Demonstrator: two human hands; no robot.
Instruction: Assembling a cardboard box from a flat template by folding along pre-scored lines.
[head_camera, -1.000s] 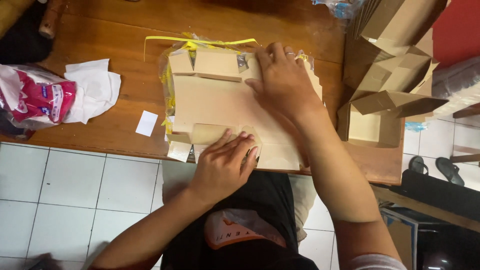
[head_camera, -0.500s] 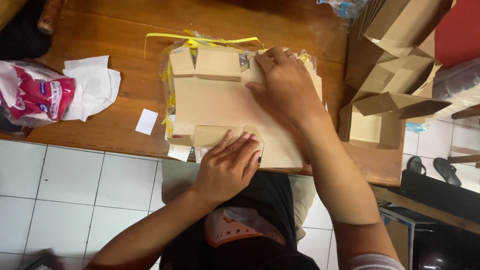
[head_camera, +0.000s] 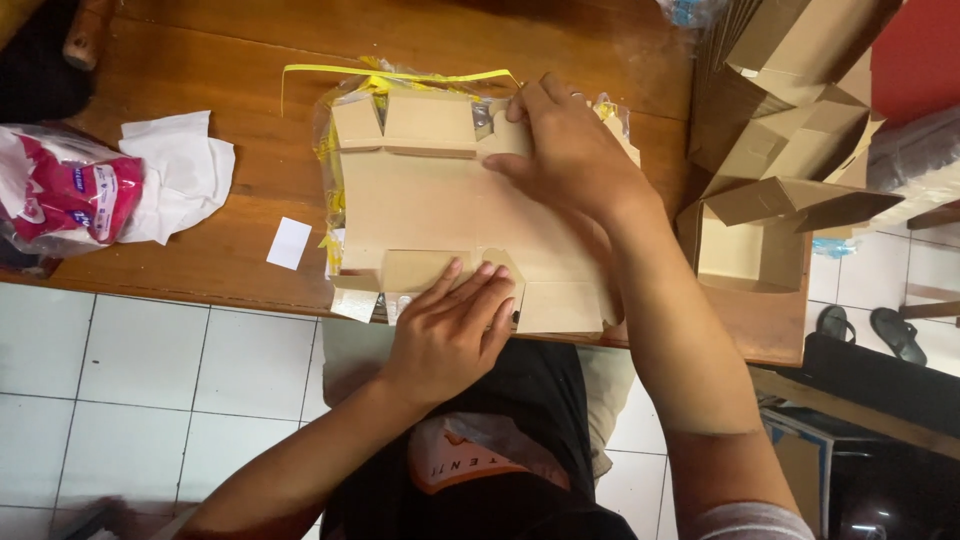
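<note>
My left hand (head_camera: 450, 335) lies flat, fingers (head_camera: 478, 300) spread and unclenched, pressing down on a small flap at the six o'clock edge of the flat cardboard blank (head_camera: 450, 205); it grips nothing, only pins the flap against the sheet. My right hand (head_camera: 570, 155) rests at about one o'clock on the same blank, palm down, fingers slightly curled over the flaps along the far edge, pressing rather than pinching as far as I can tell. The blank lies unfolded in the middle of the wooden desk (head_camera: 230, 50), on top of a clear plastic wrapper with yellow tape (head_camera: 400, 78) that shows around its nine and twelve o'clock edges. I judge the step in hand to be creasing the flaps of this sheet, near the start of shaping it into a box. The next move, I think, calls for holding the panel steady with one hand while the other lifts a flap along its score line. Out at three o'clock stand folded cardboard boxes (head_camera: 780, 160), open and stacked. At nine o'clock lie a small white paper slip (head_camera: 289, 243), white tissue (head_camera: 180, 175) and a pink-and-white plastic packet (head_camera: 70, 195).
</note>
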